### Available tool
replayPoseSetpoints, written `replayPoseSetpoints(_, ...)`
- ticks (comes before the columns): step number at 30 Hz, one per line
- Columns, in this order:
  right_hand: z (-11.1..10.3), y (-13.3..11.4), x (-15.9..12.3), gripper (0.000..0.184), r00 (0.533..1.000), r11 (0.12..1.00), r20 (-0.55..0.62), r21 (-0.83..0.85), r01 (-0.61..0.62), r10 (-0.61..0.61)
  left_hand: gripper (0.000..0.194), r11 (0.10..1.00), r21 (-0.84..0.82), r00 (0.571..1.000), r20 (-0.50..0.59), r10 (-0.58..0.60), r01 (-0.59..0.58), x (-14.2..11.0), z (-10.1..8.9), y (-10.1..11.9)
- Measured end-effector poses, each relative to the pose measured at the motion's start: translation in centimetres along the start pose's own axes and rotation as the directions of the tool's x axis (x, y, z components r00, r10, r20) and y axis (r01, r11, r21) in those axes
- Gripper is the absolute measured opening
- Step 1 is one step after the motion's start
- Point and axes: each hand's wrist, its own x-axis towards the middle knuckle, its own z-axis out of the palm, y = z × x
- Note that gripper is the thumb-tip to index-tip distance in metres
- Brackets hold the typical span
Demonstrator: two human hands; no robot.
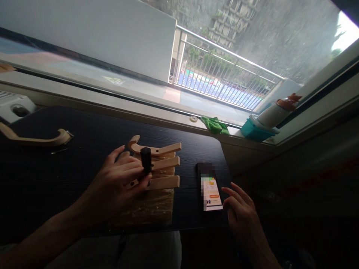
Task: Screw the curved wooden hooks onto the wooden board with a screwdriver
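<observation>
My left hand (123, 175) is closed, thumb and fingers pinching a black, ribbed screwdriver handle (146, 160) that points up; its lower end is hidden. Under that hand lie several curved wooden pieces side by side, among them a hook-shaped wooden piece (168, 148) with a dark hole. They rest on a flat stack wrapped in brown tape (157, 209). On the right, a phone (212, 192) lies with its screen lit and partly blurred out. My right hand (241, 207) hovers at the phone's right edge, holding nothing, its fingers apart and loosely bent.
The dark tabletop (89, 130) carries a curved wooden handle (39, 140) at the left. A white device (18, 106) sits behind it. Along the window sill are a green cloth (215, 125), a small round item (193, 118) and a teal container (256, 129) beneath a white bottle.
</observation>
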Motion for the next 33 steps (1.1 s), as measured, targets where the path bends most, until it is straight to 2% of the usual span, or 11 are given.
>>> replayPoseSetpoints(7,0.3,-1.8,-3.6,0.025,1.0,0.997,-0.01,0.078,0.001,0.0,0.016,1.0,-0.024,1.0,-0.002,-0.018,0.018,-0.3,0.1,0.0)
replayPoseSetpoints(11,0.5,-2.6,-4.4,0.026,0.997,0.998,0.064,0.044,-0.04,0.038,0.015,1.0,-0.004,1.0,0.024,-0.015,0.016,-0.2,0.0,0.0)
replayPoseSetpoints(21,1.0,-2.8,-4.4,0.026,0.997,0.998,0.068,0.054,-0.039,0.035,0.017,1.0,-0.004,1.0,0.016,-0.011,0.011,0.0,-0.2,0.4)
replayPoseSetpoints(25,0.7,-2.6,-4.1,0.025,0.999,0.997,0.03,0.072,-0.041,0.039,0.014,1.0,0.001,1.0,0.019,0.0,0.0,0.0,-0.1,0.3)
replayPoseSetpoints(33,0.8,-1.2,-1.2,0.034,0.991,0.991,0.049,0.033,-0.127,0.125,0.015,1.0,0.01,1.0,0.012,0.004,-0.004,-0.1,0.0,0.1)
